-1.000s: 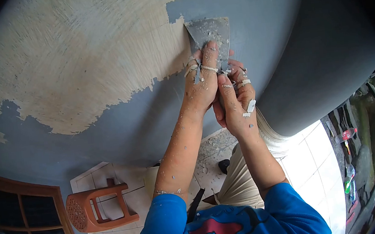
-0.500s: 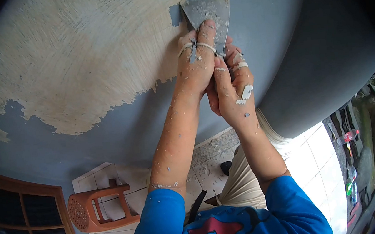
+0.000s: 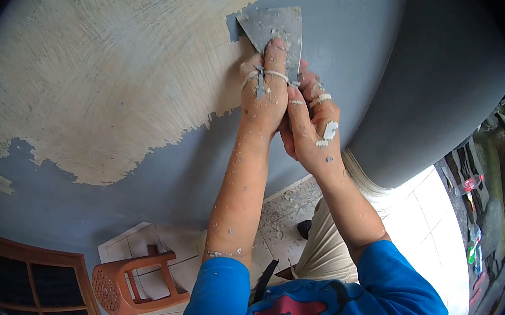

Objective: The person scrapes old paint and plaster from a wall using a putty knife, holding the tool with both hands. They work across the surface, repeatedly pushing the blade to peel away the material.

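Note:
A wide metal scraper (image 3: 278,22), dusted with paint flakes, lies against the wall at the edge between the blue-grey paint (image 3: 338,31) and the bare beige surface (image 3: 133,78). My left hand (image 3: 265,91) grips it from the left, thumb or finger laid along the blade. Lower and to the right, my right hand (image 3: 315,114) is closed round the handle, which the hands mostly hide. Paint chips cling to both hands and forearms.
An orange-brown plastic stool (image 3: 115,289) lies on the tiled floor at lower left, near a wooden-framed window (image 3: 37,272). Paint debris (image 3: 283,216) litters the floor by the wall. A grey column (image 3: 441,76) stands at right, with bottles (image 3: 471,184) beyond it.
Both hands and the scraper have shifted slightly down and to the left. The blade has uncovered a little more of the wall above it. Both hands keep their hold.

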Demonstrator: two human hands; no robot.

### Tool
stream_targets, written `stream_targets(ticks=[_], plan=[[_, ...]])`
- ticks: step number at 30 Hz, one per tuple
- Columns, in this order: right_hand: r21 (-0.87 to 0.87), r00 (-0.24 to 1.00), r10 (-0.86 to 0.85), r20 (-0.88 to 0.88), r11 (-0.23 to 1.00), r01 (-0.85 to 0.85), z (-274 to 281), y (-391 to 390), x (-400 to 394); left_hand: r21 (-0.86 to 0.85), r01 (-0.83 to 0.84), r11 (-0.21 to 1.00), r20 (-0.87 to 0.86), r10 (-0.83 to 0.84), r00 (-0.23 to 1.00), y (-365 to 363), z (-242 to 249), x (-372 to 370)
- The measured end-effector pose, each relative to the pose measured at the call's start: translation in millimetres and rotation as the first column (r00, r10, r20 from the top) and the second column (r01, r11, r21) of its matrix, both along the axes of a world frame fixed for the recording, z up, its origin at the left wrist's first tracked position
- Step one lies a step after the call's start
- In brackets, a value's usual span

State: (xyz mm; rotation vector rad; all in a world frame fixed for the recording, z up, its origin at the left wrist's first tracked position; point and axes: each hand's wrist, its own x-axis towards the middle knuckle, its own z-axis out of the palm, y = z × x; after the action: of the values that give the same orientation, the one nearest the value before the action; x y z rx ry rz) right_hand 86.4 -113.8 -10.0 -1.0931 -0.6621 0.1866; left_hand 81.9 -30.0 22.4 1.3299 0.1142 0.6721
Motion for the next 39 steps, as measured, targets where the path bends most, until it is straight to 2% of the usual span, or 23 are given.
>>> stream_targets(ticks=[3,6,8,11,12,15,16,18,20,23,25,27,30,33,35,37,39], plan=[[0.009,0.999,-0.012,0.030,1.000,0.012,14,-3,1,-0.030,0.011,0.999,0.016,-0.011,1.000,-5,21,-3],[-0.013,1.000,0.012,-0.003,1.000,-0.012,2,-16,-10,-0.081,-0.013,0.997,0.004,0.013,1.000,-10,-9,-3],[-0.030,0.993,-0.062,0.100,0.997,0.065,-19,-10,-2,-0.146,0.024,0.989,-0.032,-0.029,0.999,-12,-18,-5],[-0.022,0.992,-0.088,0.096,0.996,0.090,-10,-8,0,-0.078,-0.013,0.997,-0.024,0.011,1.000,-10,-10,0],[-0.033,0.996,-0.064,0.065,0.997,0.067,0,-9,0,-0.106,-0.027,0.994,0.028,0.030,0.999,-13,0,2],[-0.012,0.999,-0.024,0.036,1.000,0.024,18,-9,3,-0.044,0.000,0.999,0.073,0.003,0.997,-8,20,5],[-0.010,0.999,-0.017,0.046,1.000,0.018,19,-10,3,-0.056,0.004,0.998,0.035,-0.002,0.999,-9,22,3],[0.017,1.000,0.005,0.030,1.000,-0.006,13,-14,0,-0.080,-0.023,0.997,-0.001,0.023,1.000,-14,10,-1],[0.008,0.998,-0.050,0.041,0.999,0.050,-8,-14,-4,-0.093,-0.029,0.995,-0.057,0.024,0.998,-14,-13,0],[-0.035,0.997,-0.063,0.032,0.997,0.065,-13,-13,-2,-0.077,-0.055,0.995,-0.095,0.047,0.994,-13,-17,3],[-0.055,0.999,-0.035,-0.005,0.998,0.035,0,-12,3,-0.085,-0.027,0.996,-0.047,0.023,0.999,-12,-4,6],[-0.029,0.999,-0.027,0.032,0.999,0.028,12,-13,4,-0.076,0.004,0.997,-0.007,-0.004,1.000,-13,15,6],[-0.005,1.000,-0.011,0.016,1.000,0.011,8,-16,6,-0.070,-0.001,0.998,-0.009,0.001,1.000,-14,4,6],[-0.048,0.974,-0.103,0.204,0.992,0.115,-15,-15,9,-0.099,-0.037,0.994,-0.031,0.034,0.999,-17,-14,5],[-0.053,0.979,-0.079,0.188,0.994,0.091,-15,-16,11,-0.096,-0.079,0.992,-0.016,0.078,0.997,-16,-16,8],[-0.030,0.999,0.032,0.036,0.999,-0.031,9,-16,11,-0.079,-0.031,0.996,0.013,0.032,0.999,-11,0,8],[-0.028,0.997,-0.005,0.073,1.000,0.007,18,-12,12,-0.038,-0.009,0.999,0.053,0.011,0.999,-10,20,8]])
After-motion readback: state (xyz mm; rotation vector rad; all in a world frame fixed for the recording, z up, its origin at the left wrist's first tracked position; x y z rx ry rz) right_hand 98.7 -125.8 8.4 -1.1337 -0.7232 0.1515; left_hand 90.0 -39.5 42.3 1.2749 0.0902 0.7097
